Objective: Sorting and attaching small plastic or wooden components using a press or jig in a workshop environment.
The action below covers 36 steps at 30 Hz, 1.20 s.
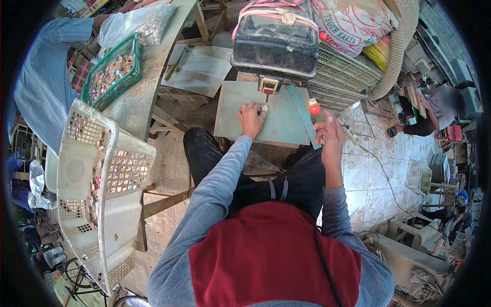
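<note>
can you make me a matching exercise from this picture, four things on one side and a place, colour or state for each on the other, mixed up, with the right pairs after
Things:
1 left hand
2 right hand
3 green basket
4 knob

Descriptions:
A red and round
B fingers at a small disc
C loaded with small pieces, on the table
D near the strip's lower end

Pairs: 1-B, 2-D, 3-C, 4-A

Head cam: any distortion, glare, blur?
Head view: black corners, white crate bowed near the left rim; head view: pale glare on the tiles; head view: left hand and right hand outlines readable, a co-worker's head blurred at right.
</note>
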Available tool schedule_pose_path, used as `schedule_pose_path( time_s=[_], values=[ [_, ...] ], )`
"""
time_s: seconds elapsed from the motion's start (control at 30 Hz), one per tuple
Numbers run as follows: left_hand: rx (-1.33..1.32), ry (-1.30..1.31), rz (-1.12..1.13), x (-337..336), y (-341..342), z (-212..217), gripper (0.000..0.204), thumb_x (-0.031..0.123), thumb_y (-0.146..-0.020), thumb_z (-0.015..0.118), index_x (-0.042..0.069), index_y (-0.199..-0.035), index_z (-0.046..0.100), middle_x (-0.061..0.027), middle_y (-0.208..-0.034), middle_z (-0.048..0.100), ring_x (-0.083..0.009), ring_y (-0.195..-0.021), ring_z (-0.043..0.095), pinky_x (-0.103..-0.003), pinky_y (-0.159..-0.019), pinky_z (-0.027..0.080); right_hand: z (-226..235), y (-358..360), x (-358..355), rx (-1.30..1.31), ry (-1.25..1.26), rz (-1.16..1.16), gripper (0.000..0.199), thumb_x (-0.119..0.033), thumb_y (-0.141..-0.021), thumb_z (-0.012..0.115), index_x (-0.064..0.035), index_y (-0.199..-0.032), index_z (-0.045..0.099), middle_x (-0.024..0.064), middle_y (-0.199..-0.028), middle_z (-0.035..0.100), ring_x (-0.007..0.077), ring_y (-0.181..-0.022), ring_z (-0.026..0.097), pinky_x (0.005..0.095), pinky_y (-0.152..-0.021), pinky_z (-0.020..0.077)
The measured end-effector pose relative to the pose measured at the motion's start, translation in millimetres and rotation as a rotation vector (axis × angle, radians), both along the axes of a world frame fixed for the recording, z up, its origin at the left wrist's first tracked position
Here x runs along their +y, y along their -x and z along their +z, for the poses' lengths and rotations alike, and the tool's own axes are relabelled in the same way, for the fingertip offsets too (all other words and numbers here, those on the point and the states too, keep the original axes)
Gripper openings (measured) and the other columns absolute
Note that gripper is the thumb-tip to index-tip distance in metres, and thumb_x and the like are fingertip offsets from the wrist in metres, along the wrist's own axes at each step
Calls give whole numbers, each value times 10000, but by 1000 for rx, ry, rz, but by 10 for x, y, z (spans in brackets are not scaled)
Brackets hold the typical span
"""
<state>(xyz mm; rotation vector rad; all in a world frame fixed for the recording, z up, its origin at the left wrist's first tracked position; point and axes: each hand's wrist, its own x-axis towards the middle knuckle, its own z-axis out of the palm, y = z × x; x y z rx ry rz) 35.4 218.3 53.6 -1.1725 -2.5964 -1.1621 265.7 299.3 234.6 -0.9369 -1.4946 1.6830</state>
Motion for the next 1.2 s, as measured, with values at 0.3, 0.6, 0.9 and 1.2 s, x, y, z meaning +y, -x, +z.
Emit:
schedule_pose_path(
  time_s=[0.3, 0.6, 0.9, 1.2],
  values=[
    [-25, -8, 53, 145, 39, 32, 248, 261, -776, 766, 122, -982, 752, -41, -984, 669, -273, -1011, 565, -455, -953, 338, 220, 271, 209, -263, -458, 209, 304, -242, -1010, 560, -20, -1190, 662, -22, -690, 592, 25, -534, 433, 204, -502, 363],
    [-63, 22, 56, 136, 46, 56, 326, 330, -795, 759, 124, -1048, 753, -50, -1014, 658, -269, -1046, 552, -449, -976, 323, -346, 516, 519, -503, -430, 179, 356, -267, -938, 649, -17, -1191, 648, 68, -677, 623, 134, -609, 594, 297, -600, 459],
    [-58, 32, 43, 122, 50, 104, 320, 340, -815, 746, 118, -1046, 754, -63, -1028, 653, -276, -1054, 548, -458, -979, 324, -692, 791, 984, -583, -532, 120, 461, -321, -888, 688, -60, -1265, 644, 146, -684, 646, 244, -647, 658, 366, -661, 498],
    [-38, 17, 37, 119, 62, 77, 291, 328, -818, 744, 115, -1016, 757, -58, -998, 660, -279, -1027, 554, -456, -955, 330, -694, 922, 1151, -523, -728, 98, 382, -297, -906, 696, -11, -1157, 672, 81, -614, 592, 155, -556, 562, 335, -560, 430]
  ],
)
